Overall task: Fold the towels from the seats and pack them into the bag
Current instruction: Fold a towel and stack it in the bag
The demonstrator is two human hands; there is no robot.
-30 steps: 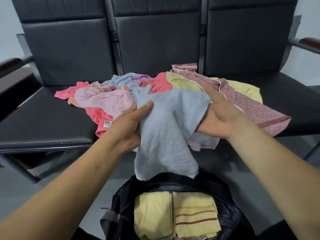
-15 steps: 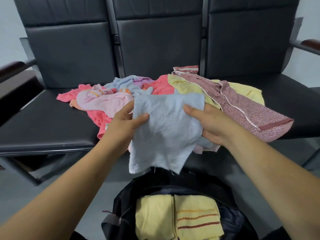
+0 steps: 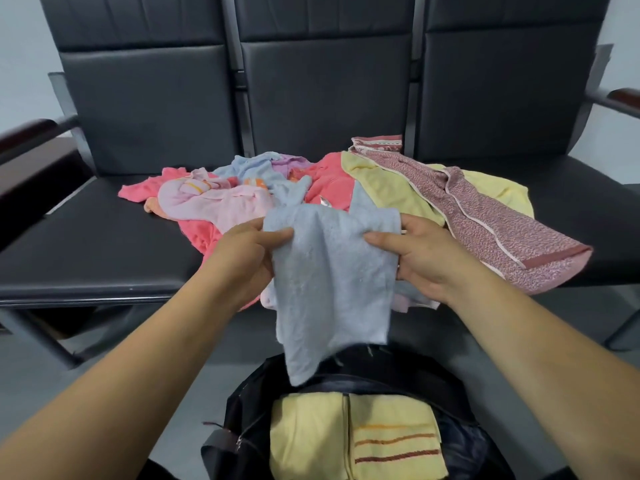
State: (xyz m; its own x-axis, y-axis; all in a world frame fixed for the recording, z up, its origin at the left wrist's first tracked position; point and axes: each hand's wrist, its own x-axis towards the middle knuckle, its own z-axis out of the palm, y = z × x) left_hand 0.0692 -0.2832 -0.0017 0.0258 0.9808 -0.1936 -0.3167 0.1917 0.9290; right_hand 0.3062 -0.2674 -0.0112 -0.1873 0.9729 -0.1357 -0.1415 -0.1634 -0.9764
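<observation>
A light blue towel (image 3: 332, 282) hangs between my hands in front of the seats, its lower end dangling over the open black bag (image 3: 460, 445). My left hand (image 3: 246, 258) pinches its upper left edge with thumb over the cloth. My right hand (image 3: 419, 258) grips its upper right edge. Folded yellow towels (image 3: 349, 441), one with orange and red stripes, lie inside the bag. A heap of towels lies on the middle seat: pink (image 3: 221, 202), coral (image 3: 329, 181), yellow (image 3: 384, 188), and a speckled maroon one (image 3: 502, 230) that hangs over the seat's front edge.
Three joined black seats (image 3: 90, 244) with high backs stand ahead. Dark wooden armrests (image 3: 24, 129) flank the row at left and right. Grey floor lies below, and the bag sits on it close to me.
My hands have shifted along the blue towel's top edge, left hand further right, right hand further out. The towel now hangs longer and narrower, its end reaching the bag.
</observation>
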